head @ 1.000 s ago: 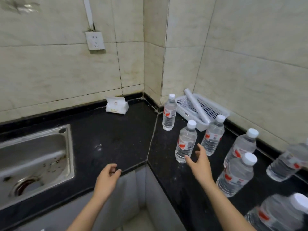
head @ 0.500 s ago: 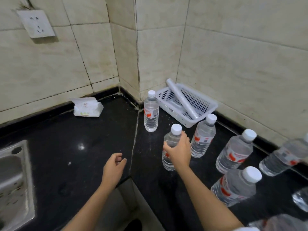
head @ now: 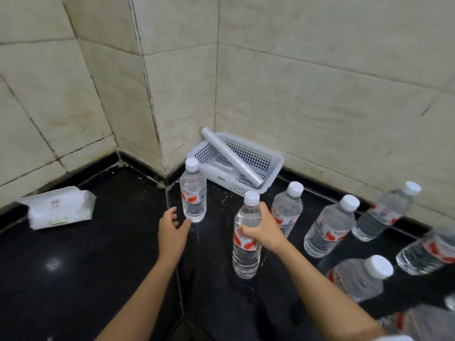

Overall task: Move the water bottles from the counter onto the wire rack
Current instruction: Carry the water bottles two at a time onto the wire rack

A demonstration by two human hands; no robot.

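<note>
Clear plastic water bottle [head: 247, 257], full: likely heavy, slick; right hand [head: 262, 233] fingers wrapped round labelled waist. Left hand [head: 172, 232] fingers spread beside farther white-capped bottle [head: 193, 200].

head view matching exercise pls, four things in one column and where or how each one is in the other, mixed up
Column one:
1. right hand
2. left hand
3. tissue pack
4. plastic roll

Column two:
a. lies slanted in the white basket
b. grips a water bottle around its middle
c. lies on the counter at the far left
d. open, close by the corner bottle, holding nothing

Pairs: 1-b, 2-d, 3-c, 4-a
</note>
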